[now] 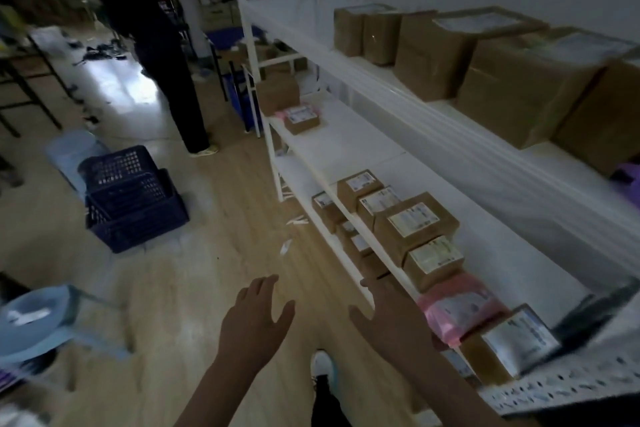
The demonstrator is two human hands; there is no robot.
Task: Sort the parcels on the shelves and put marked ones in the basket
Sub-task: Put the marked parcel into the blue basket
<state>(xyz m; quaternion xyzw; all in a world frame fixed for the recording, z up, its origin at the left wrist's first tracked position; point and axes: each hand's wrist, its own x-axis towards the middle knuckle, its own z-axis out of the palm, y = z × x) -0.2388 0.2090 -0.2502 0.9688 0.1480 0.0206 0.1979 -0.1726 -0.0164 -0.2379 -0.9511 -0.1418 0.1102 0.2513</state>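
Reaching empty — left hand (254,319) and right hand (391,319) spread, pink parcel (457,308) just beside right.

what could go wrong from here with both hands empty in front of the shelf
1. The pink bag lies at the shelf's front edge beside the right hand; a careless reach could knock it off.
2. The dark blue baskets sit across the floor, well away from the left hand, so carried parcels might be dropped on the way.
3. Paper scraps on the floor could be slipped on.
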